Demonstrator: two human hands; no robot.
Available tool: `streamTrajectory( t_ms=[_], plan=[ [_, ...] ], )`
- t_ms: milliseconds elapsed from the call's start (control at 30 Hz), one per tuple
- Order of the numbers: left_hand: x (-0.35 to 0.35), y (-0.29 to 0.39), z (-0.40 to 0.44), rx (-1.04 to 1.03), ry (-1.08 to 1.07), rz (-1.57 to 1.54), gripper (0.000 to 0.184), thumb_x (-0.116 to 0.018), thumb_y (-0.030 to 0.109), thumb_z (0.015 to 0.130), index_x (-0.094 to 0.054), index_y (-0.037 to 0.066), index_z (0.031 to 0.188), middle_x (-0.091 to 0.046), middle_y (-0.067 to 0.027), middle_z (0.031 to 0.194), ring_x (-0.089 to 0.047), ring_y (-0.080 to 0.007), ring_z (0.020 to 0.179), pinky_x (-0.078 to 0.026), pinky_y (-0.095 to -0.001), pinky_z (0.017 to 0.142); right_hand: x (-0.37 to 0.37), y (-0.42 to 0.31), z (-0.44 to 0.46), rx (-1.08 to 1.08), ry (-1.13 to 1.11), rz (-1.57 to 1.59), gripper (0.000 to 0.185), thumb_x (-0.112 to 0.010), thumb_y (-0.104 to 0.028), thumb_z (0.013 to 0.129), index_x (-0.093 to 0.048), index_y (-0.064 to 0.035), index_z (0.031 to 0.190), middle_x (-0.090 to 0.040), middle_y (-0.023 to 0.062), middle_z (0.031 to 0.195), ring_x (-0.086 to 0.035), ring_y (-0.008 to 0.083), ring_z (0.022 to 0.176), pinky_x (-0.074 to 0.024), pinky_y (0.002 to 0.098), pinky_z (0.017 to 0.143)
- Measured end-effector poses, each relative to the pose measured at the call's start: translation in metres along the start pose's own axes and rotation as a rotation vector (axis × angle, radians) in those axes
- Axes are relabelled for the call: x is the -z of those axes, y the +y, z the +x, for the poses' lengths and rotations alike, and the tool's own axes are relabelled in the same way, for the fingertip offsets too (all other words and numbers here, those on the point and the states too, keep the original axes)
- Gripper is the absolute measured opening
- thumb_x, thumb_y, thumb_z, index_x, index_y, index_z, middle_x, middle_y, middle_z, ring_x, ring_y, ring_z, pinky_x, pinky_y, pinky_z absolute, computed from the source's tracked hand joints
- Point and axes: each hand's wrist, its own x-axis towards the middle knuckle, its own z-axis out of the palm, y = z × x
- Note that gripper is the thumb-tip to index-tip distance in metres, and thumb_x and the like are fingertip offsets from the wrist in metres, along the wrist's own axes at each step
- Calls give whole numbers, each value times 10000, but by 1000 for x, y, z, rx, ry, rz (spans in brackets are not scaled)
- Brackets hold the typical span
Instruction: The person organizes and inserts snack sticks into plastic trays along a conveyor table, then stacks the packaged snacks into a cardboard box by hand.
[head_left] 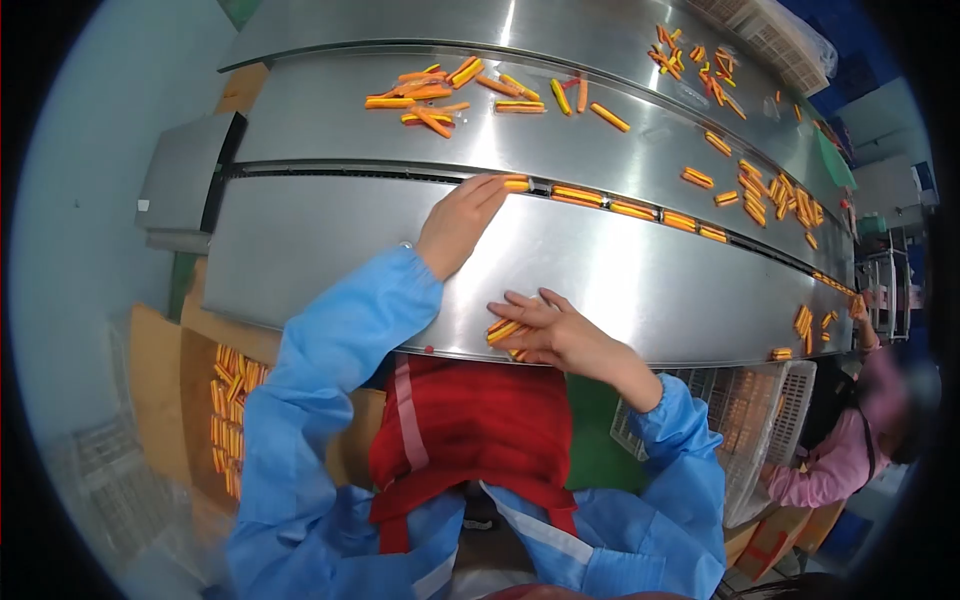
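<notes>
My left hand reaches to the narrow slot with its fingers closed on the end of an orange-and-yellow striped stick. Further right along this slot lies a row of similar striped bundles, with small dark gaps between some of them. Close to the near edge of the steel table, my right hand curls its fingers over a few striped sticks. Its fingers partly cover them, so how firmly they are gripped is hard to see. What the sticks are made of cannot be made out.
Loose striped sticks lie beyond the slot, with more piles to the right. A cardboard box of sticks stands at lower left. Right of me are a plastic crate and a co-worker in a pink sleeve.
</notes>
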Motion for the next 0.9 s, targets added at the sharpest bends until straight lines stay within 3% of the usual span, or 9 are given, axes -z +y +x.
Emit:
streamTrajectory(
  t_ms=[100, 167, 233, 367, 500, 633, 700, 767, 900],
  plan=[
    [-14, 12, 21, -37, 33, -90, 455, -466, -26, 895, -517, 44, 1342, -549, -130, 1354, -491, -301, 1283, -386, -364, 1105, -12, 15, -4, 50, 212, -143, 448, -669, -86, 819, -649, -212, 1248, -492, 73, 1447, -438, 289, 1357, -359, 445, 1084],
    [-8, 24, 27, -46, -15, -177, 470, -446, -44, 901, -494, 37, 1362, -526, -143, 1388, -464, -302, 1318, -357, -383, 1134, -16, 29, -7, -123, 470, -332, 423, -633, -61, 846, -650, -202, 1245, -492, 88, 1442, -438, 288, 1356, -366, 440, 1066],
    [18, 52, 15, 5, 151, -214, 555, -483, -78, 843, -468, 38, 1386, -530, -145, 1383, -481, -298, 1300, -326, -425, 1153, -9, 42, -8, -166, 555, -406, 421, -607, -62, 871, -625, -176, 1276, -488, 110, 1441, -431, 294, 1357, -367, 426, 1039],
    [41, 81, -44, -84, 172, -347, 447, -573, -98, 702, -638, 9, 1130, -624, -148, 1218, -604, -321, 1102, -492, -419, 927, 2, 58, 13, -306, 687, -494, 449, -586, -56, 883, -569, -127, 1326, -468, 144, 1447, -443, 327, 1333, -368, 416, 996],
    [34, 92, -76, -174, 168, -381, 370, -589, -73, 705, -665, 24, 1053, -640, -118, 1163, -616, -313, 1038, -500, -409, 865, 28, 74, 69, -172, 712, -491, 430, -610, -87, 875, -577, -113, 1303, -408, 153, 1489, -434, 328, 1335, -388, 415, 986],
    [55, 93, -104, 9, 222, -327, 350, -568, -109, 706, -681, 19, 1012, -638, -130, 1159, -617, -324, 1039, -504, -394, 869, 30, 68, 76, -128, 803, -524, 439, -644, -132, 862, -582, -109, 1295, -355, 183, 1513, -447, 347, 1306, -406, 423, 977],
    [63, 87, -118, 101, 273, -331, 342, -551, -128, 706, -688, 13, 985, -639, -133, 1158, -615, -329, 1043, -505, -392, 868, 15, 64, 58, -141, 830, -643, 432, -651, -153, 863, -592, -111, 1289, -455, 182, 1397, -503, 335, 1198, -416, 407, 931],
    [69, 76, -135, 275, 370, -262, 320, -524, -151, 703, -698, 1, 925, -636, -133, 1166, -609, -336, 1049, -507, -389, 865, 3, 60, 41, -382, 745, -741, 438, -650, -155, 859, -592, -102, 1289, -527, 144, 1209, -527, 300, 1087, -416, 392, 866],
    [62, 63, -143, 386, 404, -239, 325, -521, -153, 688, -704, 5, 905, -635, -136, 1162, -600, -330, 1047, -510, -389, 855, 6, 63, 68, -205, 763, -720, 441, -615, -133, 861, -575, -80, 1297, -539, 107, 1070, -526, 252, 1044, -402, 388, 839]
  ],
)
